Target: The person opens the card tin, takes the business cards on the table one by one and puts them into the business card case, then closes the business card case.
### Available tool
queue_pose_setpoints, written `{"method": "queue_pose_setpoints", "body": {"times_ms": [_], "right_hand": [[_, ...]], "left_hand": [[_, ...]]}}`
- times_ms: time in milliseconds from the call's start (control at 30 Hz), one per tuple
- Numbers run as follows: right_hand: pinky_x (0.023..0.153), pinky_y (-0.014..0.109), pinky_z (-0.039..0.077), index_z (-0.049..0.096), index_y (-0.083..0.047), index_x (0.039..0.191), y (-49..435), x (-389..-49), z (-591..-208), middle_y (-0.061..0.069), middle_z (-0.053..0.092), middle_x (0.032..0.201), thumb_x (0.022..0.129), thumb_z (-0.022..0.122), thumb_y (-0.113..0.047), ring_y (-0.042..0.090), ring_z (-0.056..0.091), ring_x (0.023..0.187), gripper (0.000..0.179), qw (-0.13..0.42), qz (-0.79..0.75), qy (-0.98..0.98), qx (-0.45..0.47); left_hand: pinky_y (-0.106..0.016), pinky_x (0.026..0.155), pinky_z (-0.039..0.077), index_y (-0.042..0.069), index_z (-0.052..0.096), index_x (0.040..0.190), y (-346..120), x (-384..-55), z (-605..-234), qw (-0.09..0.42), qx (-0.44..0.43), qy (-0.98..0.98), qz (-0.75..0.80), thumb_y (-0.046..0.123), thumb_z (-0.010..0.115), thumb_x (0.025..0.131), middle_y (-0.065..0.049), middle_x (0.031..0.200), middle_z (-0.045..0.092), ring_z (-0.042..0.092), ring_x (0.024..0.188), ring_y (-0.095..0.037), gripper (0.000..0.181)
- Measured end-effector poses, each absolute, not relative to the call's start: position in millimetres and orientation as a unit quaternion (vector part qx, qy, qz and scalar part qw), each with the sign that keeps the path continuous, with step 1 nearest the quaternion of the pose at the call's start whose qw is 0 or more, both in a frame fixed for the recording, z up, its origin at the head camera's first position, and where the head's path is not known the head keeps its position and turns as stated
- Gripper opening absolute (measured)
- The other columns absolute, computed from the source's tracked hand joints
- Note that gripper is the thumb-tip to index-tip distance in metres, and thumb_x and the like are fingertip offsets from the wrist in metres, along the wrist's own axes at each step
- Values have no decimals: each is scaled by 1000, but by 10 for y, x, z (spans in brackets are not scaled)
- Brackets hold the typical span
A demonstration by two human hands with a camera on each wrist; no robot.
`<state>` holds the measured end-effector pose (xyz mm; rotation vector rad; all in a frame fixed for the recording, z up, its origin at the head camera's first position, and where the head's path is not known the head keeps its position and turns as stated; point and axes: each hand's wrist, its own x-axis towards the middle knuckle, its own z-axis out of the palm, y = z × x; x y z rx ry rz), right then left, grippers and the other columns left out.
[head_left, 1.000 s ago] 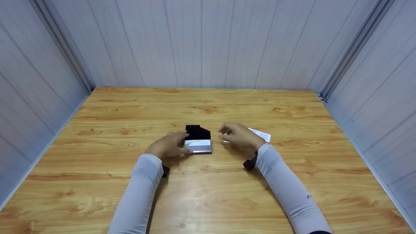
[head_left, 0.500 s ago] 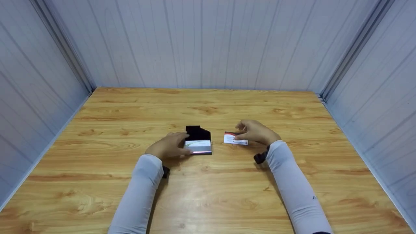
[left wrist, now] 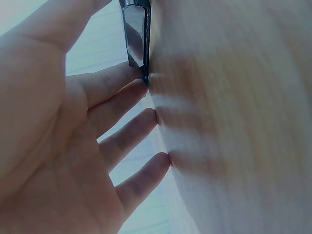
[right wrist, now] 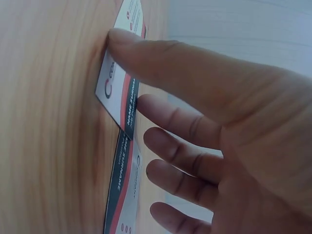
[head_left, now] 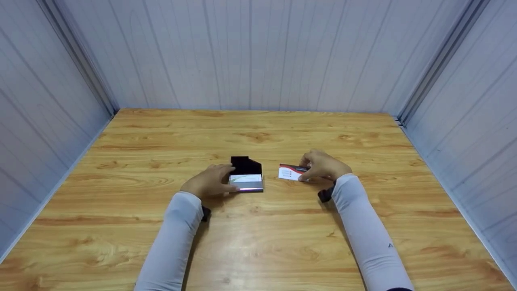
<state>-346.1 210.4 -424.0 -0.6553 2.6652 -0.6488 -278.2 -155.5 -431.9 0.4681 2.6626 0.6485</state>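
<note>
An open card case (head_left: pixel 252 188) lies mid-table, its black-lined lid (head_left: pixel 245 165) tipped back. A pale card (head_left: pixel 244 178) with a green curve shows inside. At the case's left side my left hand (head_left: pixel 207 181) rests with spread fingers, touching the lid with a fingertip and the near corner with the thumb. To the right, my right hand (head_left: pixel 324 165) pinches a white, red and black business card (head_left: pixel 286 173) between thumb and index finger at its edges. In the right wrist view, a second business card (right wrist: pixel 127 185) lies beside it; in the head view, the hand hides it.
The wood-grain table (head_left: pixel 258 238) is ringed by white panel walls, with the back wall (head_left: pixel 250 56) beyond its far edge. A dark wrist device (head_left: pixel 325 195) sits below the right wrist.
My right hand moved to the right from beside the case, onto a business card, and took hold of its edges. More of the card's printed face shows. The left hand and case stayed put.
</note>
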Motion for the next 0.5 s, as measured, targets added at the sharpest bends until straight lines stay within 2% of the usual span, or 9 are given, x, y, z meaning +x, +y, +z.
{"method": "queue_pose_setpoints", "body": {"times_ms": [267,500], "right_hand": [[97,48,43,65,-5,111,2092,-3455,-4246,12,58,119,81,86,-23,29,49,108,40,155,-225,935,-225],[90,45,47,55,-7,116,2101,-3434,-4229,12,60,117,86,82,-21,26,56,102,43,179,-258,924,-217]], "left_hand": [[-51,119,20,13,33,158,-1550,-2746,-4296,173,168,940,240,51,68,93,-10,162,29,19,150,-33,83],[-51,119,21,13,33,158,-1545,-2740,-4290,172,169,941,239,51,68,93,-10,161,30,20,150,-32,83]]}}
